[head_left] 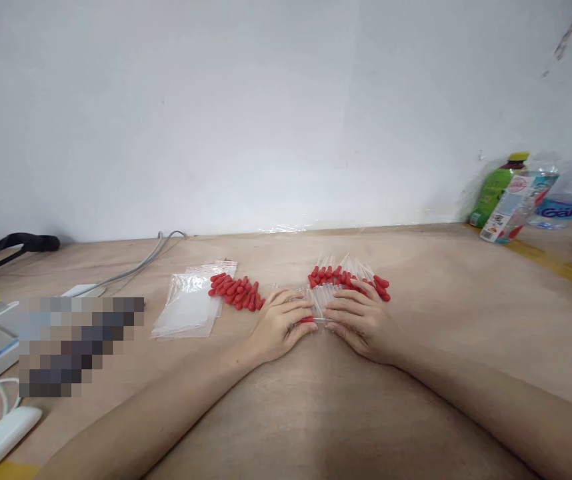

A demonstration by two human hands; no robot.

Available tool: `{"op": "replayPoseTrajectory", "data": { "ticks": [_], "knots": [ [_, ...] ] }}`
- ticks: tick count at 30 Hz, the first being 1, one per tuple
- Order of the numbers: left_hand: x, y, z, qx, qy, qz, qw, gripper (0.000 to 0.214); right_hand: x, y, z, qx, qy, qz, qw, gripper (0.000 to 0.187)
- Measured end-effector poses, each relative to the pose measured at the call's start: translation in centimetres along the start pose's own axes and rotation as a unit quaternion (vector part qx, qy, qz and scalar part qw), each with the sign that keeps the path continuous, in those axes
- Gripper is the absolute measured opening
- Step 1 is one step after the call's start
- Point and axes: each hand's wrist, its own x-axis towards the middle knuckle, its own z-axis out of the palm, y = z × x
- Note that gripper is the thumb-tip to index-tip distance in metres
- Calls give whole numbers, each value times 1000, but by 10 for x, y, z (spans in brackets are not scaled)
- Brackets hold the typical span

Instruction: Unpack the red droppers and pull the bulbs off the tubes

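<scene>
My left hand (281, 320) is closed, its thumb and fingers pinching a red rubber bulb (307, 320). From the bulb's right side a thin clear dropper tube (320, 321) runs level into my right hand (363, 320), whose thumb and fingers are closed on it. How deep the tube sits in the bulb is hidden by fingers. Just behind and between my hands lie several loose clear tubes (322, 295). A pile of loose red bulbs (239, 292) is beyond my left hand. Behind my right hand are droppers (336, 272) with red bulbs on tubes pointing away.
Clear zip bags (189, 303) lie left of the loose bulbs. A grey cable (136, 270), a blurred-out object (76, 347) and a white power strip (3, 440) are farther left. Bottles (496, 190) and a carton-like labelled bottle (521, 207) stand by the wall at right.
</scene>
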Motion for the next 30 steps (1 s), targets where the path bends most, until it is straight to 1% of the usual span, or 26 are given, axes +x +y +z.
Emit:
{"op": "replayPoseTrajectory", "data": {
  "ticks": [3, 6, 9, 13, 24, 27, 30],
  "knots": [
    [-1, -2, 2, 4, 13, 20, 1000, 17, 0, 0, 3, 5, -4, -3, 1000, 23],
    [-1, -1, 2, 16, 12, 22, 1000, 18, -1, 1, 7, 20, -19, -20, 999, 25],
    [-1, 1, 2, 34, -3, 17, 999, 22, -3, 3, 11, 41, -12, -35, 998, 25],
    [0, 4, 2, 48, -23, 25, 998, 20, -4, 4, 13, 60, -4, -52, 997, 26],
    [-1, 9, -5, 69, -79, 43, 994, 25, -8, 4, 12, 87, -18, -87, 992, 28],
    [-2, 9, -6, 68, -88, 46, 993, 26, -8, 4, 10, 79, -18, -98, 992, 29],
    [-4, 8, -7, 67, -83, 52, 993, 24, -9, 4, 9, 74, -13, -104, 992, 31]
  ]
}}
